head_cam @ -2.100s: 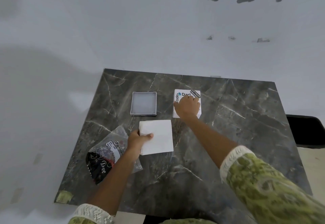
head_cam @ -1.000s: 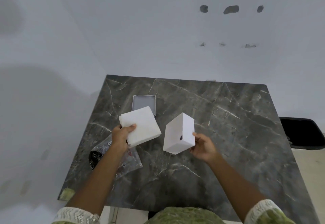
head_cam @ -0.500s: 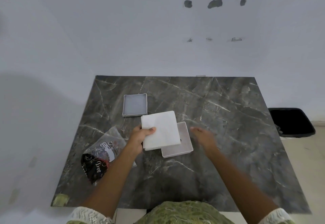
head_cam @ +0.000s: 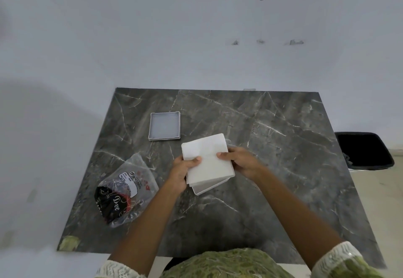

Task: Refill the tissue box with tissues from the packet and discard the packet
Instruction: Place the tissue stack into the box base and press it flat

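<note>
Head view: left hand (head_cam: 182, 169) and right hand (head_cam: 241, 162), fingers curled, grip the tissue stack (head_cam: 207, 160) over the box (head_cam: 209, 187).

A single head-worn wide-angle camera looks forward and steeply down from above the near edge of the dark marble surface (head_cam: 272, 146), close enough that both forearms reach up from the bottom of the frame. The whole surface fits in view, its edges bowed by the lens. A pale wall (head_cam: 152, 37) fills the upper half, and a black bin (head_cam: 364, 149) shows at the right edge.
</note>
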